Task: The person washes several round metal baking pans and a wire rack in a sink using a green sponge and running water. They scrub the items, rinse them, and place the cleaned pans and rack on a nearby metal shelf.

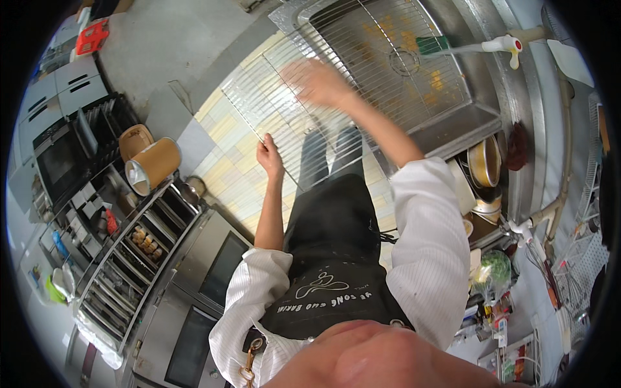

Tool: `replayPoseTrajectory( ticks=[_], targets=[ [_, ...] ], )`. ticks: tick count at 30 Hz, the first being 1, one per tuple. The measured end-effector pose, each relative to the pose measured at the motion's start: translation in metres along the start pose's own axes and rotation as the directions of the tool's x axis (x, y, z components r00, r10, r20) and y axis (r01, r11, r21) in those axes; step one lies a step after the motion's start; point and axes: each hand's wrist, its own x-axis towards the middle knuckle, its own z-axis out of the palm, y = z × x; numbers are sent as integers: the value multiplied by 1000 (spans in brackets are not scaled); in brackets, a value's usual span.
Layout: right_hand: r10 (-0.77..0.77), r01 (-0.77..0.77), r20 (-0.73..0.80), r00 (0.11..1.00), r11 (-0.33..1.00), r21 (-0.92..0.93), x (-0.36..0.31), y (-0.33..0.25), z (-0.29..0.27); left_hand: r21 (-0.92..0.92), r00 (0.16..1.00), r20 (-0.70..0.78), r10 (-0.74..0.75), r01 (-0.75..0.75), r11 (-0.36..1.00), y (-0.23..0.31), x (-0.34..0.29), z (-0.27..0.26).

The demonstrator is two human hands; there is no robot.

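A large wire cooling rack (370,83) is held out in front of me, its far right part over the steel sink (482,123). My left hand (269,155) grips the rack's near left edge, thumb on top and fingers curled round the frame. My right hand (317,83) is over the middle of the rack, smeared by motion. Whether it holds anything, or touches the wires, I cannot make out. Orange-yellow scraps (436,80) lie on the sink bottom near the round drain (404,63). A green piece (432,45) is by the far right side of the sink.
A white tap (503,44) with a red mark points over the sink. Round tins (484,163) are stacked below the sink's right side. To my left stand a rack of trays (139,258), a steel oven (194,336) and a tan drum (154,165). Tiled floor (223,139) lies below.
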Motion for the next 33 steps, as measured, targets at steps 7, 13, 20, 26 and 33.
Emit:
replayPoseTrajectory(
  ticks=[7, 13, 20, 26, 33],
  targets=[
    [775, -792, -460, 433, 571, 217, -209, 265, -25, -112, 988, 89, -124, 134, 985, 17, 18, 12],
    [948, 540, -97, 302, -86, 837, -159, 245, -43, -150, 985, 123, -118, 136, 979, 23, 34, 24],
    [726, 614, -103, 680, -487, 621, -97, 180, -28, -122, 983, 161, -93, 113, 986, 51, 38, 63],
    [286, -249, -209, 935, 950, 187, -91, 13, 29, -65, 986, 165, -36, 48, 997, 50, 35, 80],
    [753, -854, -509, 418, 516, 62, -261, 247, -1, -131, 987, 137, -82, 100, 986, 32, 33, 54]
  ],
)
